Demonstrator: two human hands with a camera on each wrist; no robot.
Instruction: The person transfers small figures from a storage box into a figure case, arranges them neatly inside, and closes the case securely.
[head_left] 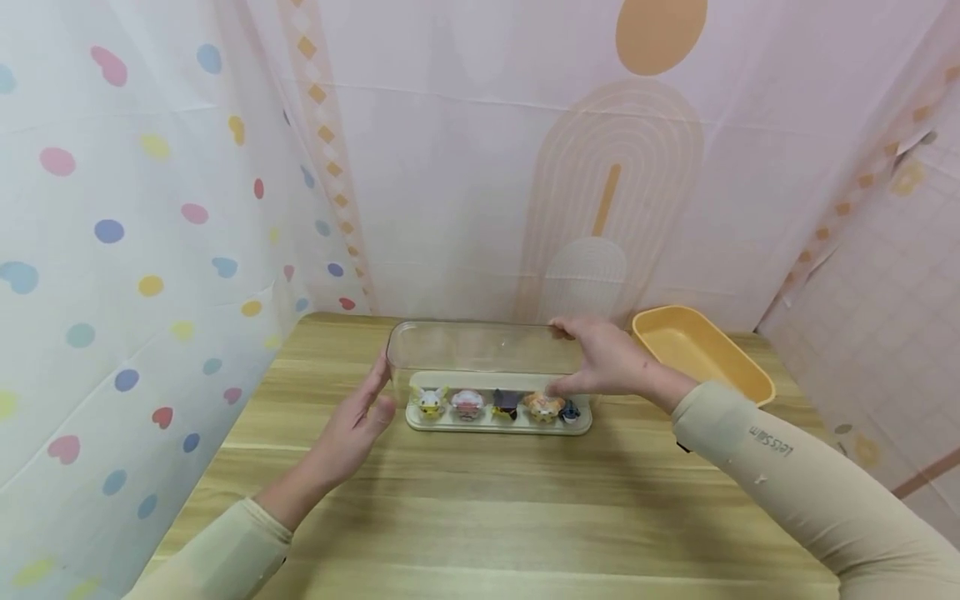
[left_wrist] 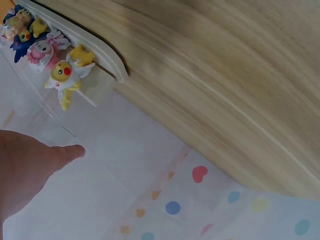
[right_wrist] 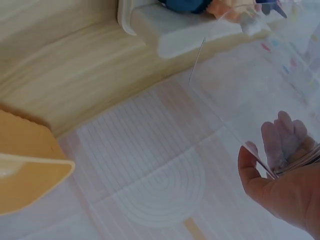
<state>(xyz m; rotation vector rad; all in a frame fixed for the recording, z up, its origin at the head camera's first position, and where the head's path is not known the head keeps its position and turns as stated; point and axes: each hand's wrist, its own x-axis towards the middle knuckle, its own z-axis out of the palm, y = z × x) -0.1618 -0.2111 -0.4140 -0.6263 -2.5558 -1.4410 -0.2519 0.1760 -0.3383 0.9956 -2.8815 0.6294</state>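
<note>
A clear plastic cover [head_left: 480, 350] stands over a cream display base [head_left: 498, 428]; I cannot tell whether its lower rim touches the base. Several small figurines line up on the base, among them a yellow-and-white one [head_left: 431, 404], a pink-and-white one [head_left: 468, 405] and a dark blue one [head_left: 571, 412]. My left hand [head_left: 352, 429] lies against the cover's left end with straight fingers, thumb apart from them. With thumb in front and fingers behind, my right hand [head_left: 607, 358] grips the cover's right end. Its fingers [right_wrist: 285, 132] show through the clear wall.
A yellow plastic tray [head_left: 752, 385] stands at the back right of the wooden table [head_left: 480, 517], beyond my right forearm. Patterned curtains [head_left: 450, 167] hang behind the table and along both sides.
</note>
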